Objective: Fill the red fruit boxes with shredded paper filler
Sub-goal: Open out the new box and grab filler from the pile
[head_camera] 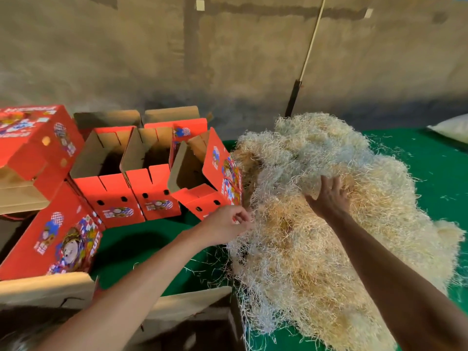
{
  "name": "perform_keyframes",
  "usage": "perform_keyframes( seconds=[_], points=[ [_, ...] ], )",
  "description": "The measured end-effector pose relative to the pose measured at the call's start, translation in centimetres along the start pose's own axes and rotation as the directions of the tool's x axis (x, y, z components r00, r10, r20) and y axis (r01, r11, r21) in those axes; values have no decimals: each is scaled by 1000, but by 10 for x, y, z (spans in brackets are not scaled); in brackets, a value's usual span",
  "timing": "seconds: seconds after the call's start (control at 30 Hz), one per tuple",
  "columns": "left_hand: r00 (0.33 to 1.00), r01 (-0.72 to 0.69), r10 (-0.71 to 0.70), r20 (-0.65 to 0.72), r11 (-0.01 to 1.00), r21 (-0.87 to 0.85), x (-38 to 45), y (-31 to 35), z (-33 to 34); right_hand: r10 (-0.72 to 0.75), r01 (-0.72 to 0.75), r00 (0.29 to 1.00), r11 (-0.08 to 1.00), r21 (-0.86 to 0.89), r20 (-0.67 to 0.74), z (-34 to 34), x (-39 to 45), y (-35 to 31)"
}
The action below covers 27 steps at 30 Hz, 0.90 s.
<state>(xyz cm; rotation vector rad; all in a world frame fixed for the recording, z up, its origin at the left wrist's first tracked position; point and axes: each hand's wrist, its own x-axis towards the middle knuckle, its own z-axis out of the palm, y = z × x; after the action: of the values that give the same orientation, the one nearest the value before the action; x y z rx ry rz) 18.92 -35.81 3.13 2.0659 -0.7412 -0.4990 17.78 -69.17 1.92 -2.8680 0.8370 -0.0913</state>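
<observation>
A: From the head camera, where does the person have hold of the big loose heap of pale straw-coloured shredded paper filler (336,224)?

B: In two places. The right hand (329,196) lies on the upper slope of the heap, palm down, fingers spread and sunk a little into the strands; whether they have curled round a clump cannot be told from here. The left hand (228,224) is at the heap's near-left edge, fingers bent, thumb and fingertips pinching a few thin strands.

A: And the boxes, relative to those grips?

B: The nearest open red printed cardboard fruit box (202,178) stands just beyond the left hand, its side touching the heap. Two more open red boxes (126,173) sit in a row farther left of that hand, well apart from the right hand. All three look bare inside, so filling has probably not begun. The green cloth table (141,244) lies under the left forearm.

A: How should the filler behave?

B: Very light, springy and tangled, by the look of it. A pinch will likely drag out only a trailing wisp, and strands will shed, as the scattered bits on the cloth suggest. It cannot be damaged, so a firm squeeze does no harm.

A: Best hold, then?

B: Probably both hands scooping deep from either side of a clump, near the right hand's spot, compressing it before carrying it the short way left.
</observation>
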Motion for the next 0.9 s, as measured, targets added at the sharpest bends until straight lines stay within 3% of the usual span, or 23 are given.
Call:
perform_keyframes(
  seconds=[0.2,0.47,0.63,0.7,0.77,0.83,0.9],
  points=[
    [1000,16,-16,4,1000,26,5,-23,-2,-99,92,994,987,130,47,29,-4,3],
    [995,62,-60,-76,998,31,-4,-19,-3,-267,301,947,932,203,-179,-47,-28,-48],
    [968,105,-156,-198,963,-249,-16,5,-10,-339,427,884,866,261,-322,-93,-65,-101],
    [947,126,-232,-221,904,-408,-25,19,-18,-335,439,891,805,398,-306,-110,-81,-122],
    [908,129,-341,-243,780,-612,-36,35,-28,-314,442,896,697,564,-315,-125,-96,-142],
    [864,88,-454,-216,559,-824,-48,49,-44,-286,426,905,560,711,-316,-137,-110,-159],
    [870,7,-469,-154,323,-946,-61,53,-63,-276,342,931,433,834,-239,-146,-123,-173]
  ],
)
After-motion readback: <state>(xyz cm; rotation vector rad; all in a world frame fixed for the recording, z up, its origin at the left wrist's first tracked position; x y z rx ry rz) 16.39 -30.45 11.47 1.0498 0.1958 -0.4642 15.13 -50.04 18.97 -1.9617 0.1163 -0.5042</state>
